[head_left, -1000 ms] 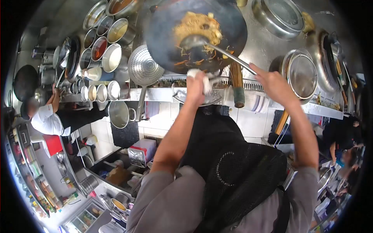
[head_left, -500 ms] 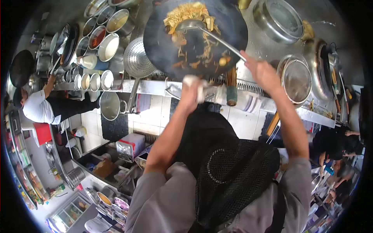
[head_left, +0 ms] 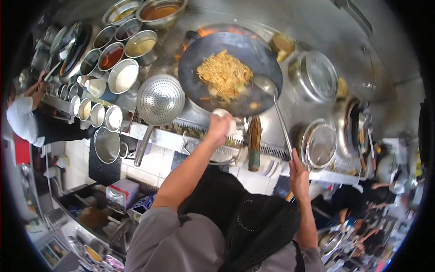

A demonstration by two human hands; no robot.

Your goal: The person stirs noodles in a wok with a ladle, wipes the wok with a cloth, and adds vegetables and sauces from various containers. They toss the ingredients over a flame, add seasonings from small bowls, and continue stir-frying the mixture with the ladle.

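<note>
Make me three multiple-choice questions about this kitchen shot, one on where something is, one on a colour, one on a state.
1. Where does the perforated skimmer lie?
A. left of the wok
B. inside the wok
C. on the floor

2. What colour are the noodles?
A. green
B. yellow
C. black

3. What does the left hand grip?
A. nothing
B. a knife
C. a white cloth at the wok's edge

Answers:
A, it rests beside the wok on the counter.
B, the heap is yellow.
C, its fingers close round the cloth, while the right hand holds the ladle.
</note>
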